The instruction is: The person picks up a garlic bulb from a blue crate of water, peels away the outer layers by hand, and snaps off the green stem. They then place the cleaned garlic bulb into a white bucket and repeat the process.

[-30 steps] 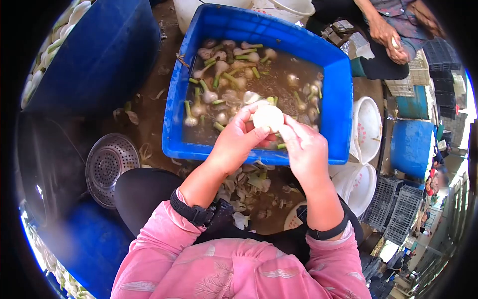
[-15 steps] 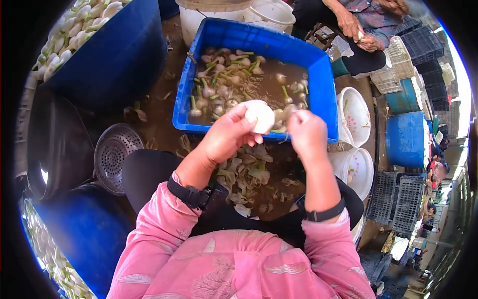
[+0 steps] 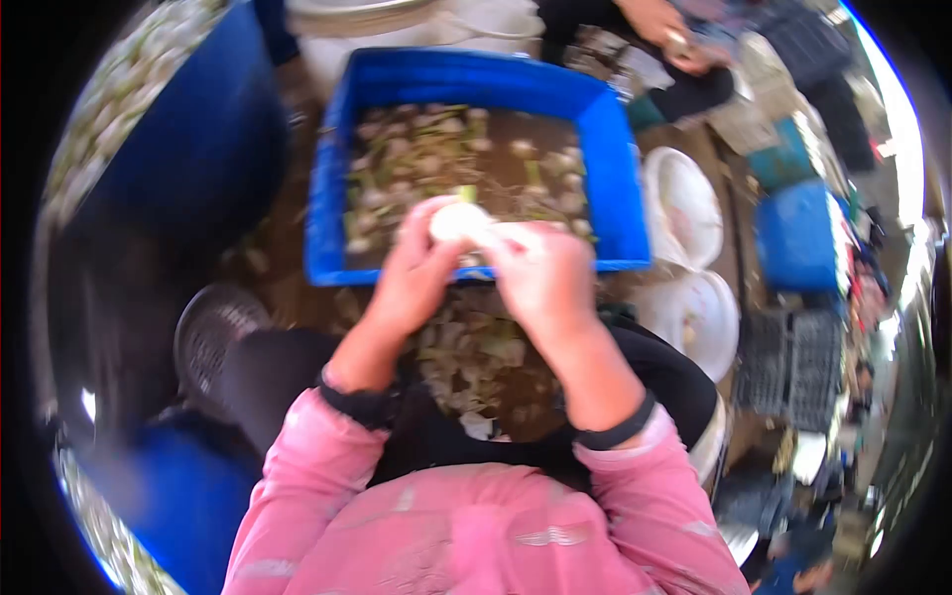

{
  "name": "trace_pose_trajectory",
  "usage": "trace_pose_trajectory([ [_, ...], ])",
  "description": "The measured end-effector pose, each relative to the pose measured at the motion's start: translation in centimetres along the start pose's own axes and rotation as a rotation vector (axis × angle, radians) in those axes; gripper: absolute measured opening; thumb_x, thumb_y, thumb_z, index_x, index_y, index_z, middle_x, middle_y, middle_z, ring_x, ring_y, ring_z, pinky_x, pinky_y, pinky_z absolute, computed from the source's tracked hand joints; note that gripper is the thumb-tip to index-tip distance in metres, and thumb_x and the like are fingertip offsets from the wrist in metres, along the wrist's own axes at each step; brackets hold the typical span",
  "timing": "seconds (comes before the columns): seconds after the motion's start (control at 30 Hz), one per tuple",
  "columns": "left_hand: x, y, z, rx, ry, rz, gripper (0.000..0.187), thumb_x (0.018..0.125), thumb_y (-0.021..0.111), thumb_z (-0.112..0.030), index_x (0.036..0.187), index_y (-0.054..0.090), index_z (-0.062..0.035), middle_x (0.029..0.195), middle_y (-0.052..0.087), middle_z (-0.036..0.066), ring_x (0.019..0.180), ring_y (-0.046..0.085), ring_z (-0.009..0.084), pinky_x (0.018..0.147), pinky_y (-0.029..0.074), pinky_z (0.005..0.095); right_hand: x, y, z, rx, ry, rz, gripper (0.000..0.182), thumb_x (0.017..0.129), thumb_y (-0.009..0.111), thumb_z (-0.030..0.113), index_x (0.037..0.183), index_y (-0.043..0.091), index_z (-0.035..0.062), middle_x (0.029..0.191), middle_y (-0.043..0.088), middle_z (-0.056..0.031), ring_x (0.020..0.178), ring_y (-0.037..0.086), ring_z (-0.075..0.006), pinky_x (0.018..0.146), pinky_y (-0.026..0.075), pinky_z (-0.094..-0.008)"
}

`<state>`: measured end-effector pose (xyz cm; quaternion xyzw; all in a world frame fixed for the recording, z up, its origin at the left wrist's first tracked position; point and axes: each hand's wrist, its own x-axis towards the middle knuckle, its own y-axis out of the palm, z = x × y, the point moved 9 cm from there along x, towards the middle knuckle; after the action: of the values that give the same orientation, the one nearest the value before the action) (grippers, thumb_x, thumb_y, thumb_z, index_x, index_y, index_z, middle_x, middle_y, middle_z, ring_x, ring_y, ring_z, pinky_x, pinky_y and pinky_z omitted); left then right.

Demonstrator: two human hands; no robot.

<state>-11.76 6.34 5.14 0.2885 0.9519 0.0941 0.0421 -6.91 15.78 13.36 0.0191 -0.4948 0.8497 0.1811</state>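
A pale, smooth garlic bulb [image 3: 458, 224] with a short green stem is held over the near rim of a blue tub [image 3: 623, 188]. My left hand [image 3: 415, 260] is closed around it from the left. From the right, my right hand [image 3: 545, 273] meets the bulb, with thumb and fingers pinched at its side; motion blurs the exact contact. Inside the tub, many unpeeled garlic bulbs [image 3: 407, 144] with green stems lie in brownish water. Loose peelings [image 3: 471, 347] cover the floor between my knees, below both hands.
White buckets [image 3: 684, 208] stand right of the tub. A metal colander [image 3: 203, 332] is by my left knee. Large blue containers [image 3: 188, 129] with pale bulbs stand at left. At the upper right, a co-worker's hands [image 3: 674, 40] hold something small and pale. Dark crates [image 3: 788, 367] are farther right.
My right hand has moved left, from apart at the tub's edge to touching the bulb. The bulb has turned, its green stem now showing upward. The whole view has shifted and blurred.
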Motion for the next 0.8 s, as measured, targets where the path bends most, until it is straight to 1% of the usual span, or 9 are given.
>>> trace_pose_trajectory([
  [0.07, -0.5, -0.8, -0.6, 0.33, 0.128, -0.008, 0.037, 0.079, 0.048, -0.018, 0.111, 0.043, -0.0006, 0.109, 0.043, 0.014, 0.103, 0.041, 0.0208, 0.086, 0.035, 0.0303, -0.1, 0.0, 0.6, 0.004, 0.002, -0.038, 0.014, 0.066, 0.056, 0.022, 0.061, 0.059, 0.0085, 0.06, 0.056, -0.0131, 0.058, 0.056, -0.0314, 0.052, 0.043, -0.0409],
  [0.1, -0.5, -0.5, -0.6, 0.641, 0.314, 0.038, 0.038, 0.081, 0.044, -0.021, 0.113, 0.041, -0.0011, 0.112, 0.042, 0.013, 0.102, 0.043, 0.0211, 0.085, 0.036, 0.03, 0.0, 0.3, 1.6, -0.072, -0.099, 0.04, 0.012, 0.062, 0.058, 0.021, 0.06, 0.058, 0.0088, 0.067, 0.057, -0.0136, 0.064, 0.055, -0.0326, 0.054, 0.043, -0.0409],
  [0.2, 0.6, -0.2, 2.9, 0.013, -0.061, 0.043, 0.041, 0.085, 0.041, -0.022, 0.121, 0.034, -0.0046, 0.106, 0.045, 0.007, 0.089, 0.047, 0.0134, 0.074, 0.04, 0.0226, -0.1, 0.8, -0.6, -0.034, 0.048, -0.053, 0.012, 0.058, 0.057, 0.018, 0.058, 0.06, 0.0059, 0.061, 0.057, -0.0148, 0.06, 0.057, -0.0318, 0.056, 0.045, -0.0391],
  [0.37, 0.4, 1.4, 2.2, -0.601, -0.194, 0.334, 0.04, 0.087, 0.042, -0.025, 0.121, 0.033, -0.0064, 0.083, 0.048, 0.008, 0.061, 0.042, 0.0096, 0.047, 0.034, 0.0164, -0.7, -1.6, -12.1, -0.302, 0.485, 0.031, 0.013, 0.063, 0.058, 0.021, 0.062, 0.063, 0.0091, 0.064, 0.06, -0.0115, 0.063, 0.06, -0.0272, 0.056, 0.047, -0.0378],
  [0.5, 0.8, 0.2, 2.9, -0.599, -0.282, 0.183, 0.035, 0.084, 0.034, -0.014, 0.117, 0.035, -0.0029, 0.064, 0.045, 0.009, 0.05, 0.042, 0.0121, 0.035, 0.035, 0.0191, -2.3, -1.5, -7.7, 0.12, 0.224, 0.131, 0.021, 0.065, 0.058, 0.03, 0.075, 0.066, 0.014, 0.071, 0.061, -0.0087, 0.068, 0.058, -0.0283, 0.062, 0.045, -0.0386],
  [0.53, 0.6, 0.7, 2.8, -0.625, -0.284, 0.206, 0.035, 0.083, 0.035, -0.015, 0.117, 0.036, -0.0026, 0.062, 0.045, 0.009, 0.049, 0.041, 0.012, 0.035, 0.034, 0.0191, -3.0, -3.4, -5.3, 0.212, 0.162, -0.047, 0.018, 0.066, 0.057, 0.029, 0.074, 0.066, 0.0165, 0.068, 0.06, -0.01, 0.068, 0.057, -0.0284, 0.061, 0.044, -0.0384],
  [0.6, 0.2, 1.3, 3.2, -0.668, -0.294, 0.266, 0.036, 0.082, 0.036, -0.015, 0.115, 0.037, -0.002, 0.06, 0.045, 0.008, 0.046, 0.04, 0.0117, 0.034, 0.034, 0.0192, -2.2, 1.8, -6.0, -0.036, 0.037, 0.125, 0.017, 0.065, 0.056, 0.028, 0.07, 0.066, 0.0146, 0.065, 0.059, -0.0103, 0.064, 0.057, -0.0287, 0.059, 0.044, -0.0376],
  [0.63, 0.7, 1.2, 4.4, -0.655, -0.295, 0.522, 0.043, 0.082, 0.039, -0.022, 0.122, 0.035, -0.0068, 0.066, 0.046, 0.009, 0.051, 0.042, 0.0138, 0.038, 0.035, 0.0205, -2.8, 1.5, -5.8, 0.011, 0.036, 0.136, 0.016, 0.065, 0.056, 0.027, 0.068, 0.065, 0.014, 0.064, 0.059, -0.0104, 0.064, 0.057, -0.0287, 0.059, 0.044, -0.0373],
  [0.8, 0.1, 1.9, 6.5, -0.615, -0.373, 0.496, 0.043, 0.085, 0.035, -0.036, 0.118, 0.039, -0.0089, 0.066, 0.049, 0.007, 0.043, 0.039, 0.0109, 0.031, 0.03, 0.0189, -4.4, 2.7, -6.5, 0.151, 0.071, 0.387, 0.015, 0.066, 0.055, 0.022, 0.066, 0.065, 0.0112, 0.064, 0.059, -0.0116, 0.063, 0.056, -0.029, 0.059, 0.044, -0.0375],
])
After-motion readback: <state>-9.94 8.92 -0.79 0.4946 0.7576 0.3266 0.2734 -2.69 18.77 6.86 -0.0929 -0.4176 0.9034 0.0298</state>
